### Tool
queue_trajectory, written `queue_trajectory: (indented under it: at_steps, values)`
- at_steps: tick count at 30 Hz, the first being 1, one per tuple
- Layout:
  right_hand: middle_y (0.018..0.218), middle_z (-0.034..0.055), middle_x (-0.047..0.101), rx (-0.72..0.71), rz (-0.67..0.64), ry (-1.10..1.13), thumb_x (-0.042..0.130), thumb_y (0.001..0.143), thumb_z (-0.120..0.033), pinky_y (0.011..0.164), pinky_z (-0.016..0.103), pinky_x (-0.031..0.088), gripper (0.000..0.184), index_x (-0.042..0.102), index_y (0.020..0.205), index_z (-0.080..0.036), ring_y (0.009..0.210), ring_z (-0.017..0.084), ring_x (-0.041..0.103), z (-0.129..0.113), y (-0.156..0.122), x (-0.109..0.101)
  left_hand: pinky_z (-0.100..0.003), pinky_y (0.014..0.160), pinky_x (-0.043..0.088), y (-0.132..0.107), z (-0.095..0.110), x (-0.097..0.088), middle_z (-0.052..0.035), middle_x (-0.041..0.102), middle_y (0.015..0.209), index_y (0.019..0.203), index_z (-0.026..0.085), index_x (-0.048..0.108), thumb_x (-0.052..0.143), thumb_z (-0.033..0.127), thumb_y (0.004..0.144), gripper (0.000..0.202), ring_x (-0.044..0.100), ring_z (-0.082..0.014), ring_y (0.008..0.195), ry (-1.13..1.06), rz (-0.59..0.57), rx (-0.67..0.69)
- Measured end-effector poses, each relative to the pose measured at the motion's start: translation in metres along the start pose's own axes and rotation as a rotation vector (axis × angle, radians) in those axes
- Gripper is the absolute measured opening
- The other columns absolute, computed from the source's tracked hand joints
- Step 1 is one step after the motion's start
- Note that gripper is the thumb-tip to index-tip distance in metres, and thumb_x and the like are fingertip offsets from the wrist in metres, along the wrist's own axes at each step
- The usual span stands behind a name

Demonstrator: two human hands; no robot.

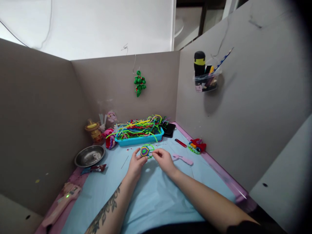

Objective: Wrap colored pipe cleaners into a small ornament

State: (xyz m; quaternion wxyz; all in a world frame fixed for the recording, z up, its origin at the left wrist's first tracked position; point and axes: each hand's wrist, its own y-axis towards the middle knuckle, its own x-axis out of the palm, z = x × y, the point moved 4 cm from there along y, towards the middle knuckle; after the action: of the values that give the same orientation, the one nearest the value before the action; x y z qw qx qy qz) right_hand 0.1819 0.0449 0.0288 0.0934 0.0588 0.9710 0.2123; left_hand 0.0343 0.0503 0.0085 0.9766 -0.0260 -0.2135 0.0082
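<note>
Above the blue cloth, my left hand (136, 162) grips a small round coiled disc (144, 151) by its lower left edge. Purple, yellow, blue and green rings make up the disc, and a bright green strand (152, 147) loops out around it. At the disc's right side, my right hand (163, 158) is closed in a pinch on a thin strand, whose end is hidden by the fingers. Behind both hands stands a light-blue tray (138, 140) heaped with coloured strands (140, 126).
Left are a metal bowl (81, 159), a wrapper (98, 168), a lidded cup (94, 131) and a pink device (64, 201). Right lie a pink tool (184, 159), a red cutter (180, 143) and a colourful bundle (198, 145). Partitions (126, 74) enclose the table; a clear bin (207, 81) hangs there.
</note>
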Motion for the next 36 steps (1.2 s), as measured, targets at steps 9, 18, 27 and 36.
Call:
queue_trajectory:
  at_steps: [9,18,27,36]
  values:
    - [0.050,-0.0047,0.047,0.277,0.056,0.254,0.056,0.069,-0.031,0.044,0.020,0.029,0.017,0.053,0.060,-0.017,0.045,0.008,0.040,0.019,-0.003,0.012,-0.026,0.070,0.044,-0.002,-0.003,0.005,-0.0069,0.069,0.084,0.124,0.015,0.035,0.078,0.018,0.054,0.082,0.063,-0.0148,0.070,0.093,-0.086,0.051]
    - [0.038,-0.0136,0.027,0.667,-0.131,0.620,0.062,0.061,-0.034,0.032,0.017,0.010,0.027,0.039,0.061,-0.021,0.030,0.002,0.020,0.020,-0.010,0.022,-0.028,0.076,0.044,-0.002,-0.005,0.007,-0.0058,0.068,0.086,0.121,0.016,0.035,0.077,0.019,0.055,0.078,0.063,-0.0179,0.081,0.151,-0.120,0.103]
    - [0.038,-0.0137,0.028,0.678,-0.203,0.556,0.058,0.061,-0.028,0.033,0.017,0.009,0.019,0.040,0.062,-0.020,0.030,0.002,0.020,0.024,-0.009,0.023,-0.027,0.069,0.045,-0.003,-0.001,0.006,-0.0065,0.069,0.084,0.128,0.016,0.032,0.075,0.018,0.056,0.084,0.064,-0.0187,0.074,0.189,-0.148,0.110]
    - [0.045,-0.0079,0.038,0.297,-0.057,0.290,0.056,0.065,-0.029,0.043,0.019,0.022,0.021,0.045,0.052,-0.017,0.044,0.006,0.031,0.025,-0.002,0.017,-0.026,0.066,0.045,-0.004,0.000,0.007,-0.0051,0.069,0.076,0.129,0.014,0.031,0.075,0.015,0.054,0.087,0.063,-0.0162,0.067,0.193,-0.098,0.071]
